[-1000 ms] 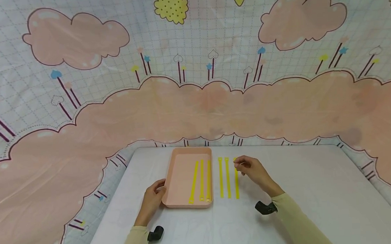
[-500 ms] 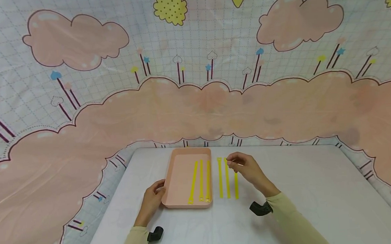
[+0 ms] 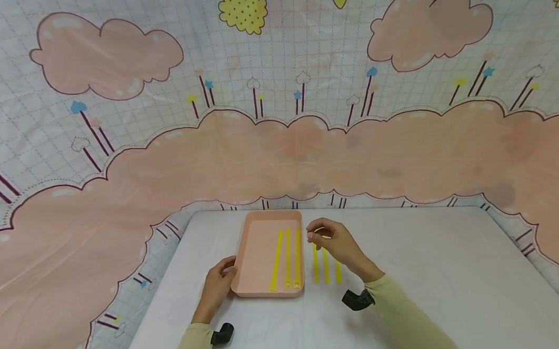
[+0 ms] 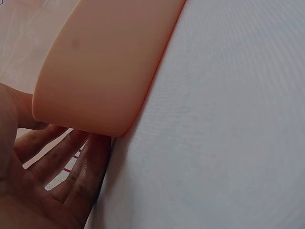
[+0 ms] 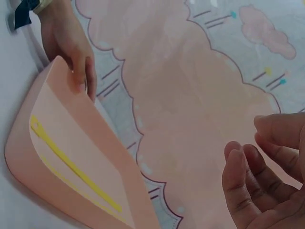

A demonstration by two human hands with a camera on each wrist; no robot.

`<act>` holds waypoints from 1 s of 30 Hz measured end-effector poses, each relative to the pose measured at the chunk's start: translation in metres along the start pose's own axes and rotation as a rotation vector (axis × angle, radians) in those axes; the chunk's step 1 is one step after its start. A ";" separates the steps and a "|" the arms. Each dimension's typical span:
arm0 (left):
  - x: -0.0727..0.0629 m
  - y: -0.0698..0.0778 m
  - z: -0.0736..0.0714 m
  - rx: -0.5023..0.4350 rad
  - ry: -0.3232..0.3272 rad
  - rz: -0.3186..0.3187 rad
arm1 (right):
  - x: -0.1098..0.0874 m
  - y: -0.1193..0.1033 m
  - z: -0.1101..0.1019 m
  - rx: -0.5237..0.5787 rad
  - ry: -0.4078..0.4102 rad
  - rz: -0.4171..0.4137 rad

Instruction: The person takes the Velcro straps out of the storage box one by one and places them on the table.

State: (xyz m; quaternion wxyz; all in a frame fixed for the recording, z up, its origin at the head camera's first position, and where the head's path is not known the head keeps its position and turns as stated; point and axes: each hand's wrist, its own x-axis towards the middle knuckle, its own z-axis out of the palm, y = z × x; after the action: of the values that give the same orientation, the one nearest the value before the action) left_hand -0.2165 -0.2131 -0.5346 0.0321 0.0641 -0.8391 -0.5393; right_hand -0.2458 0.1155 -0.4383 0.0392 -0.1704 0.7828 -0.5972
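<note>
My left hand (image 3: 217,284) holds the left rim of a shallow pink tray (image 3: 255,249); in the left wrist view its fingers (image 4: 71,167) lie against the tray's wall (image 4: 100,81). Three thin yellow strips (image 3: 287,258), each with a wider end, lie along the tray's right side. Over three more yellow strips (image 3: 326,269) on the table hovers my right hand (image 3: 337,244), just right of the tray, hiding their far ends. The right wrist view shows its fingers (image 5: 236,176) loosely bent, thumb apart from them, with nothing between.
Both hands work over a white-covered table (image 3: 436,271). A patterned sheet (image 3: 326,156) with clouds hangs behind it. Black wrist devices (image 3: 359,299) sit on both forearms.
My right hand has moved left, from the rightmost loose strip across the others towards the tray's right edge. The left hand, tray and strips stay in place.
</note>
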 end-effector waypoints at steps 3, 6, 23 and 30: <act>0.000 0.001 0.000 -0.001 0.002 -0.002 | 0.001 -0.003 0.007 -0.005 -0.008 0.001; 0.000 0.001 0.000 0.005 0.002 0.005 | 0.003 -0.004 0.014 -0.010 -0.015 -0.014; 0.000 0.000 0.000 0.006 -0.005 0.010 | 0.012 0.008 0.053 -0.121 -0.107 -0.066; 0.000 0.001 0.000 -0.012 -0.005 0.001 | 0.014 0.013 0.064 -0.172 -0.128 -0.120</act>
State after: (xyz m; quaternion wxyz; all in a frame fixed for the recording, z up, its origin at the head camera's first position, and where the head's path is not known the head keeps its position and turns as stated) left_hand -0.2164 -0.2125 -0.5335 0.0306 0.0621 -0.8359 -0.5445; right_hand -0.2445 0.0552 -0.4669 0.0387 -0.2573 0.8155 -0.5170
